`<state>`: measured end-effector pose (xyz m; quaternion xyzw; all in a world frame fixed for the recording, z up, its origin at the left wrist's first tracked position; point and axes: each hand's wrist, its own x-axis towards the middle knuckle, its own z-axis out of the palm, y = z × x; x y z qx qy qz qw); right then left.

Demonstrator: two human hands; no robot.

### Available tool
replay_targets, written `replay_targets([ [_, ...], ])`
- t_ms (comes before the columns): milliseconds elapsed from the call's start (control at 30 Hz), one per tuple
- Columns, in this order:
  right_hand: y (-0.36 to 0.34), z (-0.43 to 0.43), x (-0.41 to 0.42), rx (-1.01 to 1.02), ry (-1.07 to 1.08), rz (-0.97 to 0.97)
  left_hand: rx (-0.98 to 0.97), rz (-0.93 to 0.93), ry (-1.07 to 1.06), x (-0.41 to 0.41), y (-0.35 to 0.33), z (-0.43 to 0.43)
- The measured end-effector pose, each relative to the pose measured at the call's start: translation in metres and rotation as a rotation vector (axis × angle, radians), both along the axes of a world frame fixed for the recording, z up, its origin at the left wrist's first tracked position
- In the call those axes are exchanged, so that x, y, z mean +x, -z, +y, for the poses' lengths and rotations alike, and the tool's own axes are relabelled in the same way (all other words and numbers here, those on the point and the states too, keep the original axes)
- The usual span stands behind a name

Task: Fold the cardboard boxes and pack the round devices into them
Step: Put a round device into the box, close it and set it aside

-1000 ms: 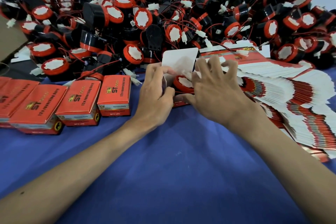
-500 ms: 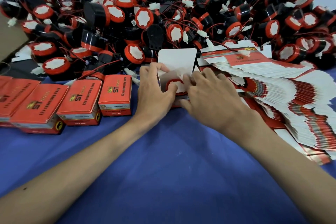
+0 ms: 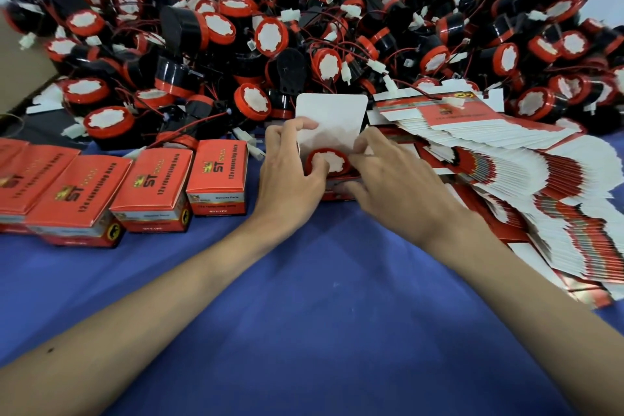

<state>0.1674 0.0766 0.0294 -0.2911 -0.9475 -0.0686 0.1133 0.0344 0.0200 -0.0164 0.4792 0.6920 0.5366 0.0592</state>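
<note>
Now: device (image 3: 327, 161) sits in the open box (image 3: 332, 115), lid flap up.
Your left hand (image 3: 290, 176) grips its left wall, right hand (image 3: 401, 189) pinches its right edge. Thin card likely creases; hold near corners.

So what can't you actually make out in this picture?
Head view only:
- Open red cardboard box: walls and side flaps mostly covered by the left hand and right hand.
- Round red-rimmed device inside it: body hidden by the box walls.
- Closed red boxes: small print too blurred; the leftmost is cut off by the frame edge.
</note>
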Motion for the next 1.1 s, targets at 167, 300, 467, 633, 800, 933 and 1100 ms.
replay_targets([
  [167,0.023,-0.014,0.011,0.1,-0.064,0.254,-0.012,0.003,0.058,0.003,-0.001,0.0],
  [300,0.035,-0.011,0.01,0.055,-0.114,0.366,-0.03,0.035,0.037,0.001,0.0,0.0],
  [467,0.043,-0.013,0.013,0.01,-0.109,0.387,-0.048,0.048,0.022,-0.001,0.0,0.001],
  [633,0.047,-0.007,0.014,0.012,-0.162,0.458,-0.043,0.052,0.056,-0.003,0.004,0.002],
  [800,0.049,-0.007,0.012,0.078,-0.186,0.443,-0.003,-0.063,0.186,-0.005,0.005,0.001],
  [933,0.048,-0.012,0.013,0.001,-0.152,0.461,0.002,-0.085,0.2,-0.006,0.006,0.001],
  [1100,0.048,-0.012,0.013,0.023,-0.225,0.45,0.02,-0.098,0.198,-0.004,0.004,0.001],
])
